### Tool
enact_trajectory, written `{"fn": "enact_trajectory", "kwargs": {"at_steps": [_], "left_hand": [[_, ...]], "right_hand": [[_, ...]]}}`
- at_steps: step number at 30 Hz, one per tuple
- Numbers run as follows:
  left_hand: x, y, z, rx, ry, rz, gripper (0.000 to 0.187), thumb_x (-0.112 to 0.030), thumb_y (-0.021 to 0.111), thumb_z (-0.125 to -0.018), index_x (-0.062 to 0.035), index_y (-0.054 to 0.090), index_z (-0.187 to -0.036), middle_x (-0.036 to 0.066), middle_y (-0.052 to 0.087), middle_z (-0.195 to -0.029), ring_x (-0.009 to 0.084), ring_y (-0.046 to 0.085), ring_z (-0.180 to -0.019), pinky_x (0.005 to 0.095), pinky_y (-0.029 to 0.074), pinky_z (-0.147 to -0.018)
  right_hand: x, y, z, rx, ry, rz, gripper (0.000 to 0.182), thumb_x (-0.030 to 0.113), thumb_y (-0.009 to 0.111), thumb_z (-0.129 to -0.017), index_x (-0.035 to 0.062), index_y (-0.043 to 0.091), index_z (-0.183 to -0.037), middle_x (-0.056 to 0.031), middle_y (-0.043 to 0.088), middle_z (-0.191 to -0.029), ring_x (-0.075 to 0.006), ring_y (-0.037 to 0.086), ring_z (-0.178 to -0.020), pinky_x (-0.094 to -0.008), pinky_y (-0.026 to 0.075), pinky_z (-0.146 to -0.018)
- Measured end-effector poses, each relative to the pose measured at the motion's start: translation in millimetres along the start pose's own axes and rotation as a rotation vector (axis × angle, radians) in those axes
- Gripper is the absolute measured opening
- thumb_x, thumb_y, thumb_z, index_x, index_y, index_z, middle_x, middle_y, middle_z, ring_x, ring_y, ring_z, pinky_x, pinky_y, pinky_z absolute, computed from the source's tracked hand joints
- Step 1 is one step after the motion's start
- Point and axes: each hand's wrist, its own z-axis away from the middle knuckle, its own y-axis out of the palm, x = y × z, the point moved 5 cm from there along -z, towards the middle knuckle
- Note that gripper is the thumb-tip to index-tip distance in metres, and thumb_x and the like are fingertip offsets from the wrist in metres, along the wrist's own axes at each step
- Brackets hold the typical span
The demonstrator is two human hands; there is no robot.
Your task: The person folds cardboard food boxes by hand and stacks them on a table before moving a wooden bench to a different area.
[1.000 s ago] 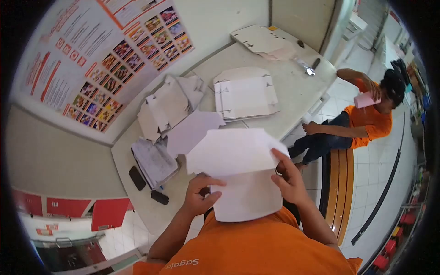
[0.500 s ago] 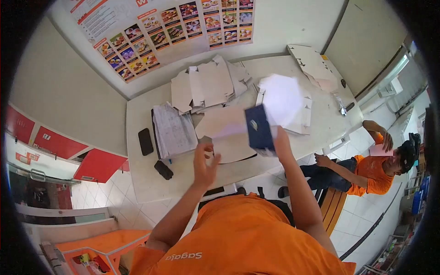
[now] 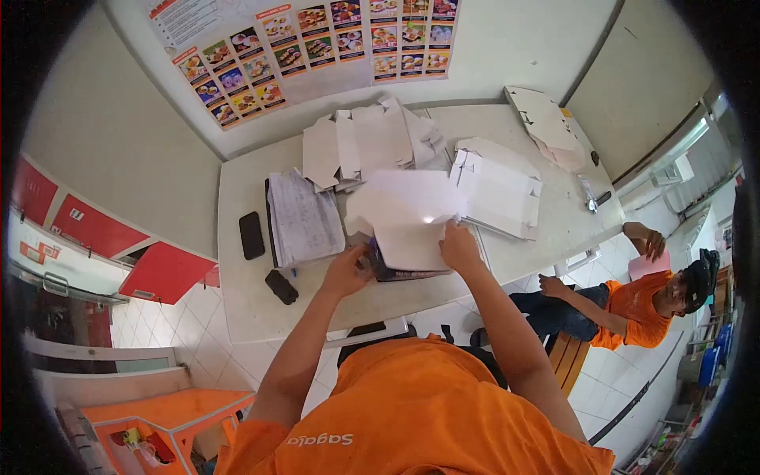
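Observation:
A white cardboard sheet [image 3: 416, 214] lies in front of me near the table's front edge, over a dark item [image 3: 404, 275] whose lower edge shows. My right hand [image 3: 461, 247] pinches the sheet's right corner. At the lower left of the sheet, my left hand [image 3: 348, 269] has its fingers curled by the dark item; what they hold, if anything, is hidden. Flat cardboard pieces [image 3: 499, 188] are to the right of the sheet, and a larger cardboard stack [image 3: 368, 142] is behind it.
Handwritten papers [image 3: 305, 218], a phone [image 3: 252, 235] and a small black object [image 3: 281, 287] are on the left of the table [image 3: 336, 313]. More cardboard [image 3: 546, 123] sits at the back right. Another person [image 3: 633, 309] sits on a bench at the right.
The dark blue item in my right hand has come down and left, now mostly under the white sheet. Both hands have closed in around the sheet, and the view has shifted slightly.

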Motion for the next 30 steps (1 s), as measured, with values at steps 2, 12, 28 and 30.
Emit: {"fn": "enact_trajectory", "kwargs": {"at_steps": [2,12,28,30], "left_hand": [[5,-2,1,-0.032,-0.015,-0.086,0.055,-0.024,0.081,-0.08,-0.0034,0.064,-0.128,0.018,0.07,-0.113,0.0318,0.07,-0.089,0.0428,0.055,-0.081],[-15,1,4,-0.019,0.019,0.049,0.055,-0.028,0.083,-0.074,-0.0105,0.063,-0.122,0.018,0.069,-0.106,0.0325,0.069,-0.082,0.0433,0.055,-0.077],[-5,3,-1,0.015,0.08,0.05,0.061,-0.014,0.078,-0.075,-0.0069,0.059,-0.132,0.017,0.068,-0.119,0.0292,0.068,-0.092,0.0407,0.058,-0.079],[-10,7,5,-0.073,0.102,0.136,0.058,-0.011,0.076,-0.074,-0.01,0.06,-0.13,0.018,0.064,-0.122,0.0314,0.067,-0.096,0.0422,0.058,-0.079]], "right_hand": [[3,4,-1,0.064,0.016,0.067,0.046,0.021,0.072,-0.088,-0.0075,0.056,-0.121,-0.031,0.069,-0.109,-0.0485,0.067,-0.101,-0.0539,0.054,-0.093],[-11,-5,2,-0.228,0.068,-0.414,0.051,0.024,0.078,-0.082,-0.0075,0.061,-0.119,-0.0332,0.069,-0.109,-0.0498,0.066,-0.106,-0.0509,0.053,-0.094],[-8,20,1,-0.019,0.051,0.066,0.023,0.019,0.055,-0.1,0.0011,0.06,-0.113,-0.0264,0.07,-0.098,-0.0452,0.072,-0.091,-0.0531,0.059,-0.077],[-10,25,-1,-0.017,0.044,0.04,0.021,0.016,0.054,-0.1,0.0005,0.06,-0.113,-0.0275,0.071,-0.096,-0.0458,0.072,-0.092,-0.0538,0.059,-0.079]]}}
